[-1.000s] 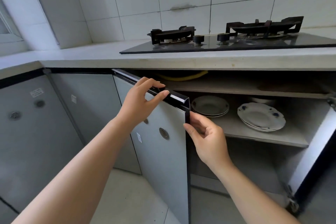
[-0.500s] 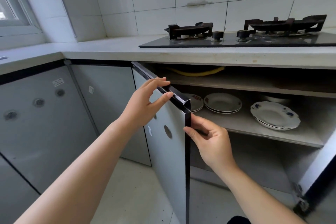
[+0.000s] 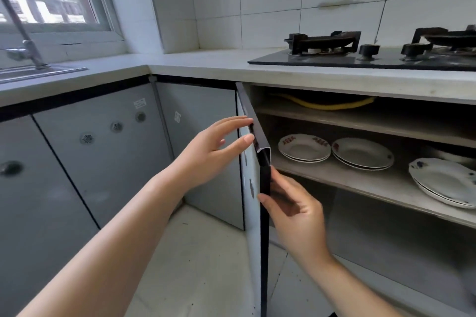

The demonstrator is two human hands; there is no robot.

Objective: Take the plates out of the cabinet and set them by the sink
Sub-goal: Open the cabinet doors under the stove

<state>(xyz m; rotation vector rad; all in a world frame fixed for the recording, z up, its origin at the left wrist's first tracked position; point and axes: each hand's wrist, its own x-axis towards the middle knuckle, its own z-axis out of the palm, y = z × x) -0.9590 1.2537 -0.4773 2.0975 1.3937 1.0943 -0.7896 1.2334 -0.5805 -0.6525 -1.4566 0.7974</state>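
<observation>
Three short stacks of plates sit on the middle shelf of the open cabinet: a white stack with red marks, a second like it, and a blue-flowered stack at the right. The grey cabinet door stands swung out, edge-on to me. My left hand holds its top rim loosely, fingers over the top and thumb on the face. My right hand pinches the black vertical edge lower down. The steel sink with its tap is at the far left under the window.
A gas hob sits on the white counter above the cabinet. A yellow hose lies on the top shelf and a bowl stands behind the flowered plates. Shut grey doors line the corner.
The door has swung further open, and the leftmost plate stack now shows in full. My view has turned left, bringing the sink and window in. My left fingers have loosened on the rim.
</observation>
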